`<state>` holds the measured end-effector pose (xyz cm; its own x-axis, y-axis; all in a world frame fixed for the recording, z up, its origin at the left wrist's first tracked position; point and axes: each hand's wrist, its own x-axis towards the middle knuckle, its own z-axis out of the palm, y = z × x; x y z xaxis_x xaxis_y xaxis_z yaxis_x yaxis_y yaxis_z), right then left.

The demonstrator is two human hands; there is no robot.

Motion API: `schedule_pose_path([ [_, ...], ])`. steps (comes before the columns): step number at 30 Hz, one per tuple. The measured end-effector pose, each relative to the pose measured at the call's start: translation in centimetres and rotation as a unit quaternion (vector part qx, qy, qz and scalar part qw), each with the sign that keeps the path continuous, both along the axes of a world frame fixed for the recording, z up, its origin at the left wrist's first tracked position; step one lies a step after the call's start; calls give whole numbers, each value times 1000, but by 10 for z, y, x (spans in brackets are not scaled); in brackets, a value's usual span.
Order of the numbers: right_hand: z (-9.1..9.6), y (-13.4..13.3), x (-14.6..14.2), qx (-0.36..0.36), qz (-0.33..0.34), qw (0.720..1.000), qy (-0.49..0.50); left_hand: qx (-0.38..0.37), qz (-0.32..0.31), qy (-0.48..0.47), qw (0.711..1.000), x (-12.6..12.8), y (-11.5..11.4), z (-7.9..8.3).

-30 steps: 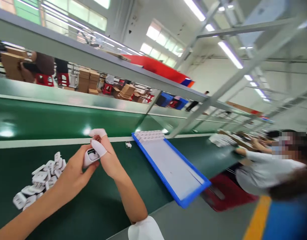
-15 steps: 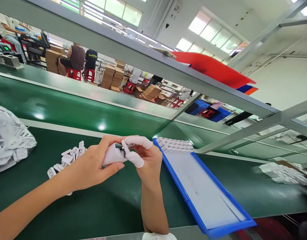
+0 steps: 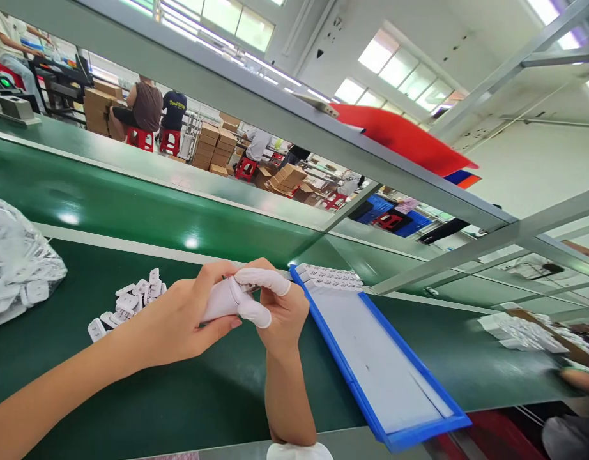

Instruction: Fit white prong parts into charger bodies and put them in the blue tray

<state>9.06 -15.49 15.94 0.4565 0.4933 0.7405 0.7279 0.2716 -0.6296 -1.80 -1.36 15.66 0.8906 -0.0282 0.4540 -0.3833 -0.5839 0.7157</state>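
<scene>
**Light, Smooth and Best Held by the Sides**

The left hand point(image 3: 189, 313) curls around a white plastic housing point(image 3: 218, 303), its fingers closed on the body, while the right hand point(image 3: 285, 313) pinches the far end between two fingers sheathed in white finger cots point(image 3: 263, 280). Both hands press in close, holding the housing between them just above the green bench surface point(image 3: 189, 402). The fingers cover most of its far end, so I cannot tell what is there. It looks light and stiff, and its smooth shell could slip or scuff; the long sides seem the surest place to hold, with the cots keeping bare skin off it.

Just left of the hands lies a loose heap of similar white plug-shaped pieces point(image 3: 126, 303), and beyond it a clear plastic bag point(image 3: 16, 268) is stuffed with more. To the right, a blue tray point(image 3: 323, 332) carries neat rows of white pieces point(image 3: 330, 276) at its far end. Farther along, another white pile point(image 3: 519, 335) sits near a co-worker's hand point(image 3: 579, 380). Across the line, cardboard cartons point(image 3: 211, 147) stand stacked near red stools point(image 3: 140, 138).
</scene>
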Motion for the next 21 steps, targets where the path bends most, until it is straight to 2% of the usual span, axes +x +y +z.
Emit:
schedule_pose_path([
  [4,-3,8,-11,26,0,998,54,-5,25,-36,999,2,-1,-5],
  [9,-8,13,-22,-45,50,984,164,-41,29,-101,994,5,-2,-8],
  [13,-9,13,-27,-53,75,984,154,-131,30,-61,989,6,-4,-7],
  [15,-13,16,-30,-40,50,992,110,-188,59,-31,980,6,-6,-5],
  [17,-20,25,-31,-26,-10,999,37,-240,93,-3,966,5,-9,-5],
  [21,-41,48,-19,12,-139,985,-103,-318,149,31,936,9,-14,-18],
])
